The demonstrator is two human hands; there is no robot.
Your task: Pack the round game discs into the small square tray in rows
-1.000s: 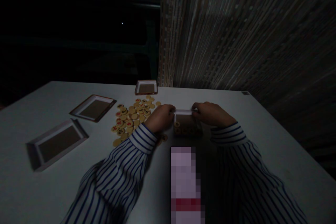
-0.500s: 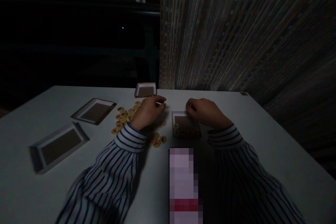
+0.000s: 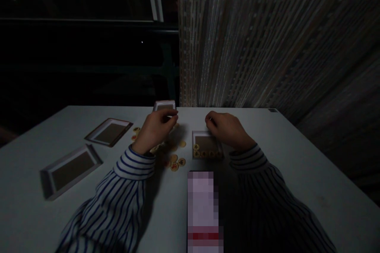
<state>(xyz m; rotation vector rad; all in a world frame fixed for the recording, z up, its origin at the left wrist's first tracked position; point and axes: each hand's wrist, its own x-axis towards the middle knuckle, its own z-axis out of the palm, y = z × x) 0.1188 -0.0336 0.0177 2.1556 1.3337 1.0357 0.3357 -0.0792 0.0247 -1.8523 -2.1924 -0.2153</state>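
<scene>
Presently, we are holding our left hand (image 3: 156, 129) above the scattered round pieces (image 3: 174, 166), and this hand is hiding many of them. Its thumb and forefinger are standing slightly apart, leaving a narrow opening. Our right hand (image 3: 229, 129) is hanging at the far right corner of the small box (image 3: 205, 142), and it is covering this corner; whether it is touching the rim, we cannot tell. Its fingers are curling inward, with the thumb close to them, so we are not able to say if they are gripping something.

Inside the small box, four pieces (image 3: 204, 153) are lying in a row along the near wall, and one more piece (image 3: 196, 147) is resting just beyond the row's left end. To our left, the brown-edged box (image 3: 110, 133) and the pale box (image 3: 73, 169) are lying open on the white table (image 3: 273, 197). Beyond our left hand, the far box (image 3: 164, 103) is showing partly behind the fingers.
</scene>
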